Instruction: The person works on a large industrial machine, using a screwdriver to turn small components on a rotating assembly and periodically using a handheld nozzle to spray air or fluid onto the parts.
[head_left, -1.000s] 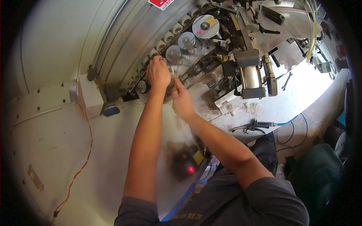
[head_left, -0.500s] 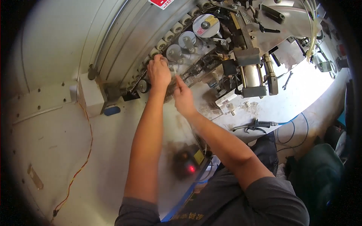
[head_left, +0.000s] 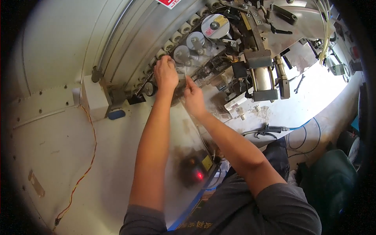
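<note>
My left hand (head_left: 166,74) reaches into a machine, beside the metal rollers (head_left: 182,54). Its fingers curl over a part at the row's lower end, and that part is mostly hidden behind them. Just to the right and slightly nearer, my right hand (head_left: 194,96) is closed, with thumb and index finger pointing up at the mechanism. A small pale piece shows near those fingertips, too unclear to name. A larger silver disc (head_left: 215,26) with a dark hub sits farther up the row. Below my left hand is a small black wheel (head_left: 149,89).
A cylinder block (head_left: 263,80) juts out at right. Beyond it lie a wrench (head_left: 299,83) and an air blow gun (head_left: 270,130) with a blue hose. A red light (head_left: 200,176) glows below my right forearm. Twisted wires (head_left: 94,147) cross the pale panel at left.
My right hand has shifted slightly right and its fingertips are a little farther from my left hand. My left hand stays at the same part. The whole view has moved very slightly.
</note>
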`<state>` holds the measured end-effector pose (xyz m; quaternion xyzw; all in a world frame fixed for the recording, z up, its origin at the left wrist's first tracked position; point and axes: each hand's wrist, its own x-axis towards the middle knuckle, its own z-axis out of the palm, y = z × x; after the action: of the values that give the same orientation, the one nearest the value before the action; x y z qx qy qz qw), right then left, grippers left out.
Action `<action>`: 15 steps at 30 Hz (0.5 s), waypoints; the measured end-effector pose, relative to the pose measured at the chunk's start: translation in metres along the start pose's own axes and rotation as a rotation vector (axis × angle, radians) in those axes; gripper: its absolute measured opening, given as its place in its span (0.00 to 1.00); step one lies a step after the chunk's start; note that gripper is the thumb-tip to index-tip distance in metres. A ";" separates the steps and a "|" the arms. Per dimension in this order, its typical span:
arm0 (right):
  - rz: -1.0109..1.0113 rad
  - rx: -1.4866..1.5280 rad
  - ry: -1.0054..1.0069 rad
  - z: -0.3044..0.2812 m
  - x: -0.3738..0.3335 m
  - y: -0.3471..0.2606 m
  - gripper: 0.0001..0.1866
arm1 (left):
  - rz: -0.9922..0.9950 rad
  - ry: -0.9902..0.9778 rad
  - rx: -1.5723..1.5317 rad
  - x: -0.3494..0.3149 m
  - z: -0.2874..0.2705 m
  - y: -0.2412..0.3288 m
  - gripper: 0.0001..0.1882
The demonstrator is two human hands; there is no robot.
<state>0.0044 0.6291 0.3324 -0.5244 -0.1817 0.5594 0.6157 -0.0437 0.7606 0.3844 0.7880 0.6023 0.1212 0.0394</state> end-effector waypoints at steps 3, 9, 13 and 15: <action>0.005 -0.101 -0.064 0.009 -0.017 -0.020 0.29 | -0.028 0.002 -0.003 -0.002 -0.006 -0.010 0.15; -0.027 -0.136 -0.020 0.012 -0.019 -0.018 0.29 | -0.077 -0.034 0.072 -0.002 -0.006 -0.009 0.16; -0.081 -0.037 0.018 0.009 -0.004 0.001 0.30 | -0.046 -0.038 0.080 0.002 -0.002 0.001 0.17; -0.043 -0.096 0.070 0.009 -0.002 0.000 0.30 | -0.075 -0.059 0.094 0.002 -0.003 0.001 0.18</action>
<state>-0.0030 0.6315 0.3363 -0.5686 -0.1980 0.5182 0.6075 -0.0435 0.7617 0.3882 0.7693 0.6348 0.0682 0.0246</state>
